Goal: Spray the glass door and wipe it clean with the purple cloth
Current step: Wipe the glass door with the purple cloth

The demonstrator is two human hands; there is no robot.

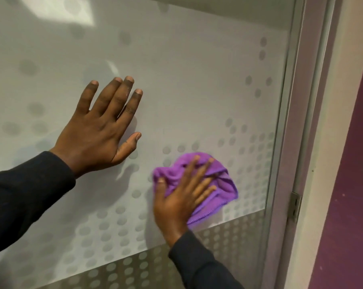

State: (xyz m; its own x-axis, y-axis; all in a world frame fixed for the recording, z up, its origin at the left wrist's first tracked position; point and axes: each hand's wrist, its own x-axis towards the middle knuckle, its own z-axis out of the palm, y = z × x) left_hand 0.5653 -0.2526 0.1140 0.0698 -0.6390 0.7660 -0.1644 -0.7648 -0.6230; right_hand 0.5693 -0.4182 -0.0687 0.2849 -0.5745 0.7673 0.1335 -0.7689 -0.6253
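Pressing glass door (197, 80), left hand (97, 130) is splaying wide; right hand (180, 197), at its 4 o'clock, is flattening purple cloth (224, 182), apparently straight-fingered.

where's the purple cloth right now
In the head view the purple cloth is lower right, pressed against the glass door under the right hand, near the door's right edge.

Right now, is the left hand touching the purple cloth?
Apart. Head view: left hand lies flat on the glass door, bare glass between it and the purple cloth.
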